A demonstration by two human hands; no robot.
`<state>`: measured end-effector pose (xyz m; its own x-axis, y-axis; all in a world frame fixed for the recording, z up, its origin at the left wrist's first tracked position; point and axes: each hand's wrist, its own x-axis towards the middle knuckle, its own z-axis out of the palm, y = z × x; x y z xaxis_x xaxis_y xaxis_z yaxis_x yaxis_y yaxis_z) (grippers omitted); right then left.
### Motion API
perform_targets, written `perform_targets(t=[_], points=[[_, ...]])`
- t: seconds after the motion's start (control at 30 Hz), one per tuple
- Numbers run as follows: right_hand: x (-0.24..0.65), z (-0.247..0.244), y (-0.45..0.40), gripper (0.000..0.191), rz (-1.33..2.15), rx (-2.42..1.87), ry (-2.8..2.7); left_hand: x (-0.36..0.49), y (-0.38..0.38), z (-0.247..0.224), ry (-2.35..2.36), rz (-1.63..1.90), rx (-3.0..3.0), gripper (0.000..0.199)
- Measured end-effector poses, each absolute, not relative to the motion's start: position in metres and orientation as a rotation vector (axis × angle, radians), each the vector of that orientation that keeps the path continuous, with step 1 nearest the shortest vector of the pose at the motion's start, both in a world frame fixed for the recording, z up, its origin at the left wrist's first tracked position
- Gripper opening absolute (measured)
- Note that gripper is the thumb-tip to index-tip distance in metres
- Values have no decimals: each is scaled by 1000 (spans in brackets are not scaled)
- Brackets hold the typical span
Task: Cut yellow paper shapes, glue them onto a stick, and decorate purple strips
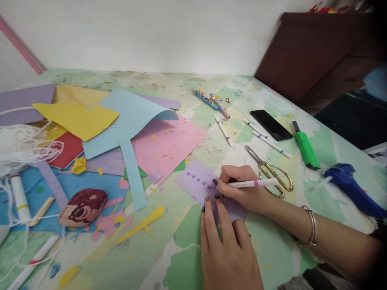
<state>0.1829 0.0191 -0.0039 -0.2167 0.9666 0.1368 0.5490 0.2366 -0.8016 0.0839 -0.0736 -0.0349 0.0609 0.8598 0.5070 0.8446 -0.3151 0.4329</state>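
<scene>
A small piece of purple paper [193,186] lies on the table in front of me, with a row of several little drawn rings along its far edge. My right hand [242,189] pinches a white felt-tip pen [250,183] with a purple band, its tip at the paper near the end of that row. My left hand [226,249] rests flat with fingers stretched over the paper's near part, hiding some of it. Just beyond my right hand lie gold-handled scissors [270,171], blades slightly apart.
Coloured sheets, including a light blue sheet [121,117] and a pink sheet [172,145], spread across the left with paper scraps. White string [27,145] is heaped at far left. A phone [271,125], green cutter [306,149] and blue glue gun [353,187] lie right.
</scene>
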Motion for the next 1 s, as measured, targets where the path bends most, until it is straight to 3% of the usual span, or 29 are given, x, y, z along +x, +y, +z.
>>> perform_targets(t=[1.0], points=[[183, -3, 18, 26, 808, -1416, -1805, 84, -74, -35, 1850, 1094, 2268, 17]])
